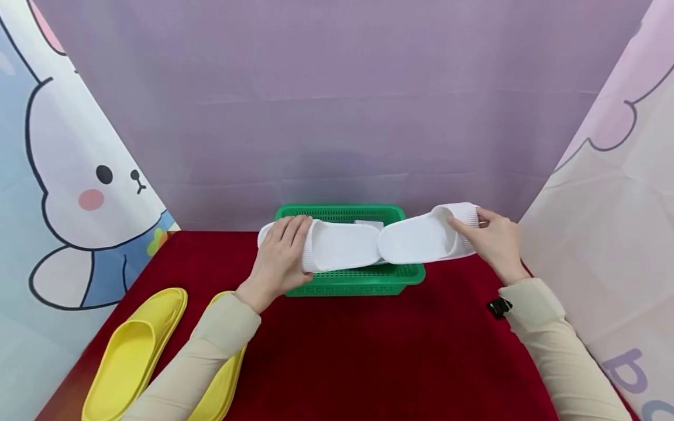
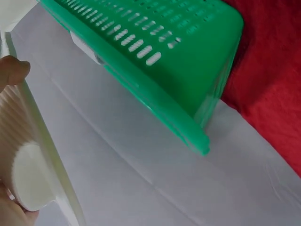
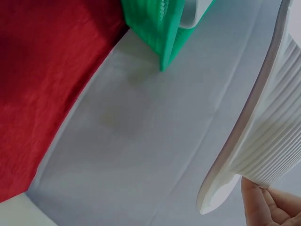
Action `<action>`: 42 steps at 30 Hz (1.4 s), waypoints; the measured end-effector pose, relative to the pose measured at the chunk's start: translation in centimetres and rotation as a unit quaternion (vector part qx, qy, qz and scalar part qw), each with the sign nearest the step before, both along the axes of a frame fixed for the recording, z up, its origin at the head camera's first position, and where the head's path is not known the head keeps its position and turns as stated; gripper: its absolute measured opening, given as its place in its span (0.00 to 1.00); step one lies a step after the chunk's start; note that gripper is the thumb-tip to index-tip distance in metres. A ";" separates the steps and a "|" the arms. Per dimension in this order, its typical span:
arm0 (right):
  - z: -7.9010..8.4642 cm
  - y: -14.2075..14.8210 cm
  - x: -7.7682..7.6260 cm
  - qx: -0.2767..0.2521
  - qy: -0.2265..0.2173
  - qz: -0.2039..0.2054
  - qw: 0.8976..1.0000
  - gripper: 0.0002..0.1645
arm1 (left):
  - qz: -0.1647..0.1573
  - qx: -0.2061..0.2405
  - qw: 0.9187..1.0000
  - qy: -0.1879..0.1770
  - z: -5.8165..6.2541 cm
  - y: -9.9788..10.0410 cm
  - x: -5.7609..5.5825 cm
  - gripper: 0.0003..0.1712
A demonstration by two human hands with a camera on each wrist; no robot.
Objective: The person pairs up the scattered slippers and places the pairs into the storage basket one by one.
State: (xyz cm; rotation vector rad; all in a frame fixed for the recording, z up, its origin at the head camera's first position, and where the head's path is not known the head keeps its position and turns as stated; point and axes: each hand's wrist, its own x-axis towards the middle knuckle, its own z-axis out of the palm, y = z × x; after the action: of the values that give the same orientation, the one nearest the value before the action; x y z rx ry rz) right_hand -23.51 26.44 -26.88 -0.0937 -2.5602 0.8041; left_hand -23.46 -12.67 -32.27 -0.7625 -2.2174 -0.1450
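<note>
Two white slippers are held up over the green basket (image 1: 344,283), their heel ends meeting in the middle of the head view. My left hand (image 1: 281,254) grips the left slipper (image 1: 344,245) around its ribbed strap. At the far right, my right hand (image 1: 495,237) pinches the strap of the right slipper (image 1: 413,241) between thumb and fingers. The right wrist view shows the fingertips (image 3: 256,197) at the edge of that ribbed strap (image 3: 277,146). Part of the basket's opening is hidden behind the slippers.
A white item (image 1: 370,224) shows inside the basket. On the left of the red cloth (image 1: 400,356) lie a yellow slipper (image 1: 123,356) and a second one (image 1: 223,380), partly covered by my left sleeve. A purple-grey curtain (image 1: 337,117) hangs behind the basket.
</note>
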 end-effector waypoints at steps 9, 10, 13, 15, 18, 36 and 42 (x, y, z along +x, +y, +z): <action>-0.9 -3.0 -0.5 -0.016 0.036 0.006 0.999 0.43 | 0.010 -0.005 1.000 -0.016 -0.4 1.0 0.0 0.59; -1.0 -3.2 -0.5 -0.014 0.040 0.006 0.999 0.42 | 0.010 -0.005 1.000 -0.016 -0.4 1.1 0.0 0.59; -1.2 -4.1 -0.7 -0.010 0.052 0.009 0.999 0.38 | 0.010 -0.006 1.000 -0.016 -0.5 1.4 0.1 0.59; -1.3 -4.6 -0.7 -0.010 0.059 0.012 0.998 0.39 | 0.010 -0.006 1.000 -0.014 -0.5 1.5 0.1 0.59; -1.6 -5.4 -0.9 -0.001 0.078 0.016 0.997 0.35 | 0.009 -0.004 1.000 -0.010 -0.5 1.6 0.1 0.59; -2.4 -9.3 -0.6 -0.020 0.097 0.015 0.995 0.38 | 0.015 0.002 1.000 -0.024 0.0 2.3 -0.1 0.61; -2.6 -9.9 -0.2 -0.031 0.077 0.028 0.996 0.43 | 0.019 -0.011 1.000 -0.022 -0.1 2.7 -0.2 0.62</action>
State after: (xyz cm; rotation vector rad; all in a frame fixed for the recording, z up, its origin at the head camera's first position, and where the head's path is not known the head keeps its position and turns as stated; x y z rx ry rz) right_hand -23.75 16.53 -29.51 0.0205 -2.4023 0.8755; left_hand -23.62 -9.98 -32.34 -0.7341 -2.2772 -0.1208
